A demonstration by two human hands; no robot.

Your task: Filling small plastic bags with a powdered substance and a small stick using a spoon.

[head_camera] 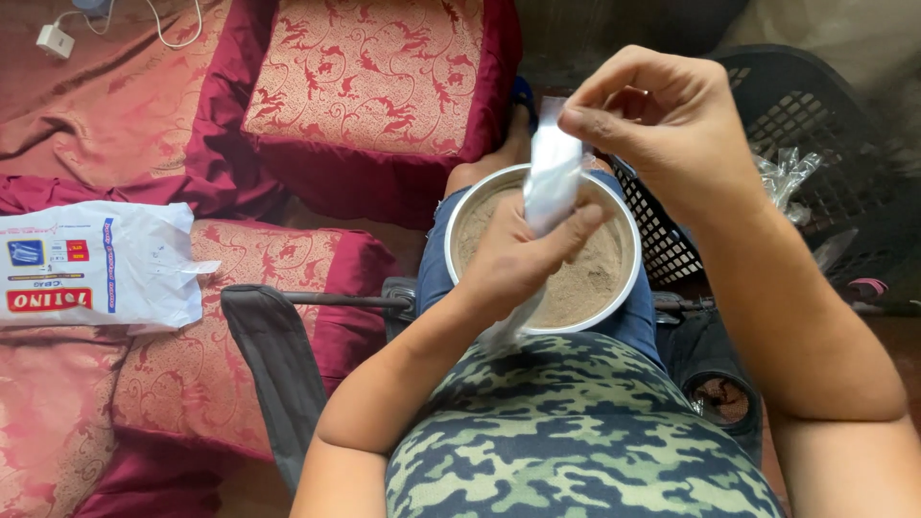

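A round metal bowl (628, 230) of light brown powder (590, 278) rests on my lap. Above it I hold a narrow clear plastic pouch (552, 182) upright. My left hand (523, 254) wraps around the pouch's lower part, over the bowl. My right hand (662, 115) pinches the pouch's top edge between thumb and fingers. The pouch's bottom end sticks out below my left hand near the bowl's near rim.
A black plastic basket (815, 105) with crumpled clear plastic (787, 173) stands at the right. Red and gold cushions (374, 77) lie ahead and to the left, with a white printed bag (96, 264) on them. A grey chair arm (273, 345) is at my left.
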